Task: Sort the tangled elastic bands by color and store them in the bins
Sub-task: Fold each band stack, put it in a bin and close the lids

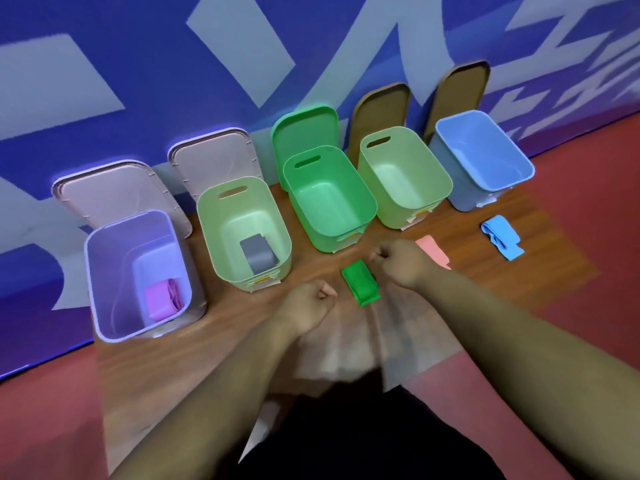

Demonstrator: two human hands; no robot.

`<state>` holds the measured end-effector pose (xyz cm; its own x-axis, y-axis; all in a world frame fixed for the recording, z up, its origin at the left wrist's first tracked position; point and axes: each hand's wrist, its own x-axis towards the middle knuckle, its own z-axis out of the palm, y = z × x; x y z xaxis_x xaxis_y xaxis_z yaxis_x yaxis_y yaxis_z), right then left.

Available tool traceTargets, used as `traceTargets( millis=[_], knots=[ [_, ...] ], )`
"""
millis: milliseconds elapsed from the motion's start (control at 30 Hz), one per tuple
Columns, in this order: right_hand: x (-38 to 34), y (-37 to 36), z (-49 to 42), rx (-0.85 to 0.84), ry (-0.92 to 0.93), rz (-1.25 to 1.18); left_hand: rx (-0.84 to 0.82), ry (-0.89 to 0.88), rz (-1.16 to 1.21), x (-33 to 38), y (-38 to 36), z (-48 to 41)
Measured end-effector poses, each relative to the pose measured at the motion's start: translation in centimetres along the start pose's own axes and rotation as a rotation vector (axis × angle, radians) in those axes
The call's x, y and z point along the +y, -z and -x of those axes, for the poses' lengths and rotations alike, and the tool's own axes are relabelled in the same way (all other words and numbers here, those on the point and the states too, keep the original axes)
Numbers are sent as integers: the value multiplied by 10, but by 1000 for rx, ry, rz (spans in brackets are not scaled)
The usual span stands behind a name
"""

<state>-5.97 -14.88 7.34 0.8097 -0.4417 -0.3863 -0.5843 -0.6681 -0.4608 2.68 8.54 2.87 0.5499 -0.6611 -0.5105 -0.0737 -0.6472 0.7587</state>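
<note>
A row of open bins stands along the wall on a wooden board: a purple bin (100, 271) holding a pink-purple band (161, 299), a pale green bin (211, 216) holding a grey band (258, 254), a green bin (363, 202), a second pale green bin (440, 178) and a blue bin (519, 161). A green band (360, 284) lies on the board between my hands. My left hand (308, 306) is curled into a fist just left of it, holding nothing. My right hand (398, 263) is curled just right of it. A pink band (433, 249) lies partly behind my right hand. A blue band (500, 237) lies before the blue bin.
Bin lids lean against the blue wall behind the bins: two pinkish lids (114, 188), one green (304, 126), two brown (381, 109). The wooden board (242, 327) lies on a red floor (571, 323). A dark garment covers the bottom centre.
</note>
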Motion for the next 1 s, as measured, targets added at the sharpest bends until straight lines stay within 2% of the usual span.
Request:
traceTargets(
  millis=[200, 433, 633, 800, 1000],
  knots=[
    [28, -20, -24, -134, 55, -37, 120, 95, -104, 17, -30, -43],
    [51, -29, -55, -319, 173, 26, 185, 243, -9, 47, -66, -76],
    [64, -24, -76, -370, 282, 69, 233, 334, -14, 12, -85, -113],
    [66, -25, -78, -379, 345, 124, 300, 434, -51, 47, -87, -96],
    [73, -21, -74, -396, 381, 140, 349, 392, -8, 54, -97, -86]
  ],
)
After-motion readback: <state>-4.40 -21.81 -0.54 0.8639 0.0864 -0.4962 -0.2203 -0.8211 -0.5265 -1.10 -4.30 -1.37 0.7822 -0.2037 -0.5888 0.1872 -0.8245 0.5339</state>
